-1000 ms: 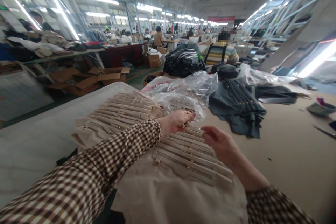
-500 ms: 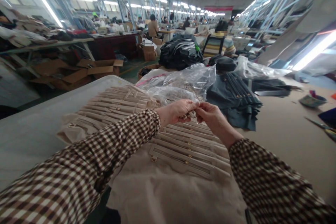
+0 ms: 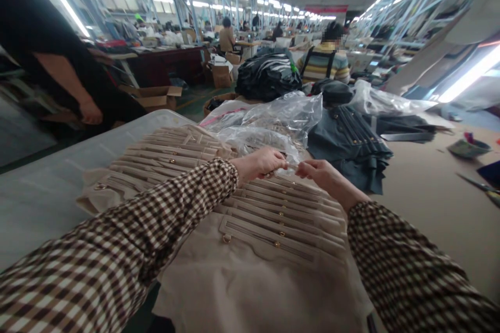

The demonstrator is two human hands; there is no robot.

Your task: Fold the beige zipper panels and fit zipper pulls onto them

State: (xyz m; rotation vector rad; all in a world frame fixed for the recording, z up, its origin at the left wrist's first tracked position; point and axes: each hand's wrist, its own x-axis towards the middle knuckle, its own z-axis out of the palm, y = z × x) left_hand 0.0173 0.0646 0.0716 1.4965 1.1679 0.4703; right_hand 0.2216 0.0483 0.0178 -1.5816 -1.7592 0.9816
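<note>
My left hand [image 3: 261, 164] is closed over the far part of a row of beige fabric pieces [image 3: 250, 265], its fingers curled round small items I cannot make out. Close by on its right, my right hand [image 3: 322, 176] pinches thumb against forefinger; whatever lies in the pinch is too small to name. A narrow gap separates the hands. The beige pieces overlap in layers, with zippers and small gold-coloured metal parts [image 3: 277, 244] showing in a line. A metal ring [image 3: 226, 238] sits on the nearest piece. Another overlapping row of beige pieces [image 3: 156, 158] lies to the left.
Clear plastic bags [image 3: 287, 114] lie beyond my hands. Dark blue-grey pieces [image 3: 346, 140] are stacked to the right, near scissors [image 3: 478, 183] and a small bowl [image 3: 469, 146]. A white plastic bin [image 3: 50, 182] stands left. A person in black [image 3: 58, 47] is beside it.
My hands have moved slightly apart, the right one shifting right. A person in black has come into view at the left, covering part of the cardboard boxes.
</note>
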